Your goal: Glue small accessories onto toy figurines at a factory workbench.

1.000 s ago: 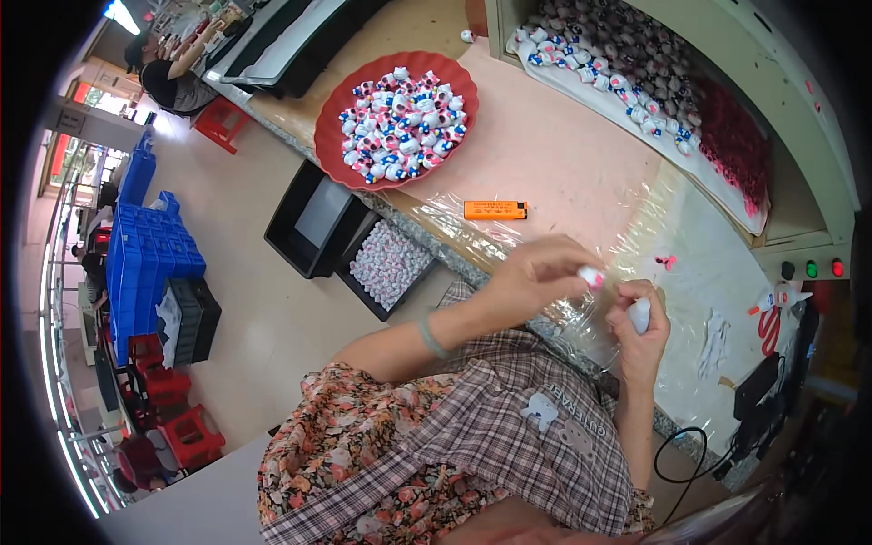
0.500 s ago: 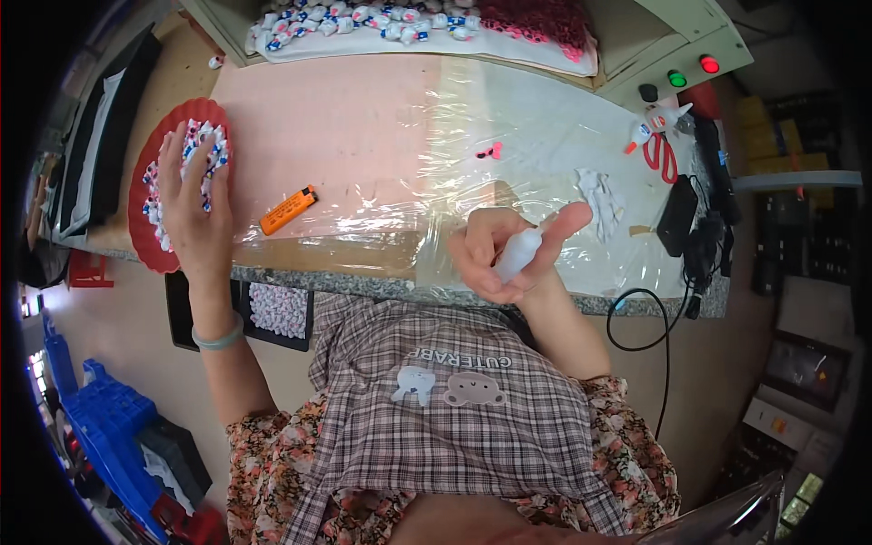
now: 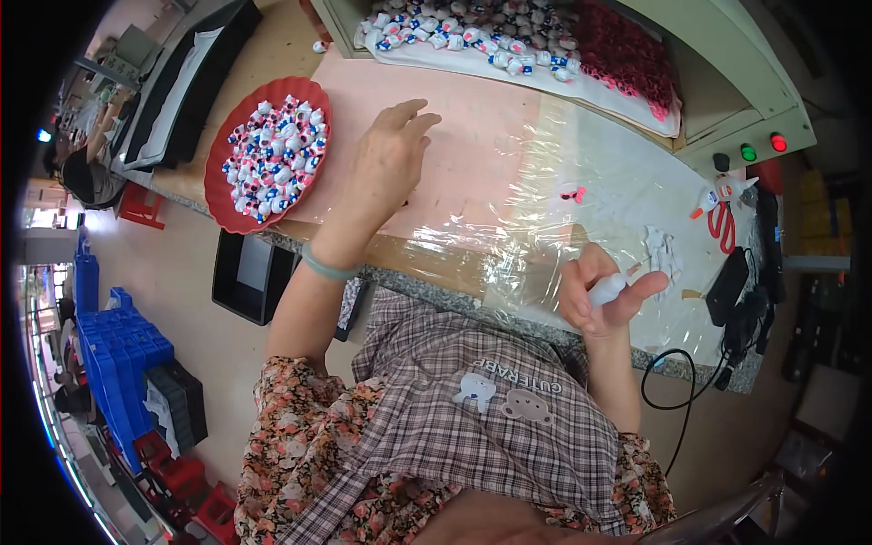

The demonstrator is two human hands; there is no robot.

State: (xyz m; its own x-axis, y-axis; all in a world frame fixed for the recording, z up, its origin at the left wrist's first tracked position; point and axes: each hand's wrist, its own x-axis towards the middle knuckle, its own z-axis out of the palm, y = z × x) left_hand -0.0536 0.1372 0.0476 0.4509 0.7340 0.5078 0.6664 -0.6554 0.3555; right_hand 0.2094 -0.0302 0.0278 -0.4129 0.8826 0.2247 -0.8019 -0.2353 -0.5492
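My left hand (image 3: 380, 173) hangs over the pink work surface, just right of a red scalloped plate (image 3: 214, 186). Its fingers are apart and a little bent, and I see nothing between them; the thumb side is hidden. On the plate lies a heap of small white, blue and pink figurines (image 3: 277, 159). Near the table's front edge, my right hand (image 3: 627, 311) is turned palm up and closed around a small white squeeze bottle (image 3: 607, 289). A small pink piece with dark spots (image 3: 574, 194) lies on the sheet beyond that hand.
A grey cabinet (image 3: 767, 136) with lit buttons stands at the back, its shelf holding more figurines (image 3: 454, 36) and dark pink pieces (image 3: 627, 64). At the right lie red-handled scissors (image 3: 722, 227), another bottle (image 3: 711, 202) and black cables. A black tray (image 3: 186, 91) sits far left.
My left hand has lifted off the plate of figurines and moved right over the pink surface. The orange lighter is now out of sight. My right hand still holds the bottle; the whole view has turned.
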